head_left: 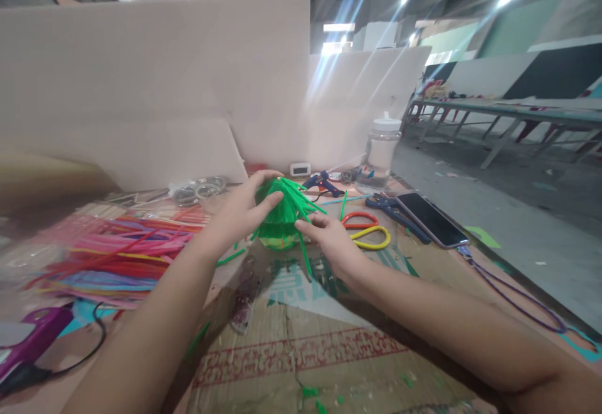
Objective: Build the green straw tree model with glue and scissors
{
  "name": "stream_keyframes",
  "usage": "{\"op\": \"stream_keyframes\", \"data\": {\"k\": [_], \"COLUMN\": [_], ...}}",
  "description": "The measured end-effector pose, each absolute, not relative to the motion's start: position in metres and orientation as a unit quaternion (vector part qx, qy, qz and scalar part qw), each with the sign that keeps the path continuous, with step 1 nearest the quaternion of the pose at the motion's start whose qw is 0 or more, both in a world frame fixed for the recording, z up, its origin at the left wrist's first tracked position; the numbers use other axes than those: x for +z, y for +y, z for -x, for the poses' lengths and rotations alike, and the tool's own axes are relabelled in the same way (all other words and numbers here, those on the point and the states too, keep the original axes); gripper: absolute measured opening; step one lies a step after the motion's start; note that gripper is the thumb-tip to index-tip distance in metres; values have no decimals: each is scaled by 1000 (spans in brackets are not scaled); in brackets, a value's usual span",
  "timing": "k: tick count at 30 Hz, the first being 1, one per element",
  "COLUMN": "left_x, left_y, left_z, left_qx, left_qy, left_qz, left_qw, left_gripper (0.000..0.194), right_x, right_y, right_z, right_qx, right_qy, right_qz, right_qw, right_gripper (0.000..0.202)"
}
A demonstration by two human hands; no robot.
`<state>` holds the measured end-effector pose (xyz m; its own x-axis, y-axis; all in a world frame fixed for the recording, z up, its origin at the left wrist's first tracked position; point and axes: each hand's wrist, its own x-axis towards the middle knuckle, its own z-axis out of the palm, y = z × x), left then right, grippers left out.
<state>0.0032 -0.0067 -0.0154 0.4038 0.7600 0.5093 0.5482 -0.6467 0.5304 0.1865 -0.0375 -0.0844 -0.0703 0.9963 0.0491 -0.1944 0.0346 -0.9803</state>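
Above the cardboard sits a green dome-shaped craft piece [277, 216], with thin green strips fanning out from its top towards the right. My left hand [256, 204] is wrapped round its left side, the thumb pressed on the front near the top. At the lower right edge, my right hand [324, 233] pinches one of the green strips [305, 256] between thumb and fingertips; its lower end hangs below my fingers. Scissors with red and yellow handles [371, 238] lie just beyond my right hand. The far side of the dome is hidden.
Bundles of coloured pipe cleaners [136, 248] lie at left, above a purple glue gun [37, 339]. A blue glue gun [324, 183], pliers [399, 216], a phone [430, 218] and a water bottle [379, 153] stand or lie behind and right. White boards [155, 81] rise at the back.
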Motion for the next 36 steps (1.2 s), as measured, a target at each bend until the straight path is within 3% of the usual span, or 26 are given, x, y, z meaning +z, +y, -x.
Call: {"op": "stream_keyframes", "data": {"k": [9,36], "left_x": [-11,-13], "left_y": [-18,-18], "left_z": [-14,-19], "left_qx": [362,390], "left_qy": [425,439], "left_qz": [-828,-806], "left_qw": [61,69], "left_gripper": [43,35], "right_x": [-85,-90], "right_y": [-39,-34], "right_z": [-186,-188], "right_qx": [543,504], "right_qy": [-497,-555], "right_qz": [408,400], "right_qw": [540,527], "right_gripper": [34,30]}}
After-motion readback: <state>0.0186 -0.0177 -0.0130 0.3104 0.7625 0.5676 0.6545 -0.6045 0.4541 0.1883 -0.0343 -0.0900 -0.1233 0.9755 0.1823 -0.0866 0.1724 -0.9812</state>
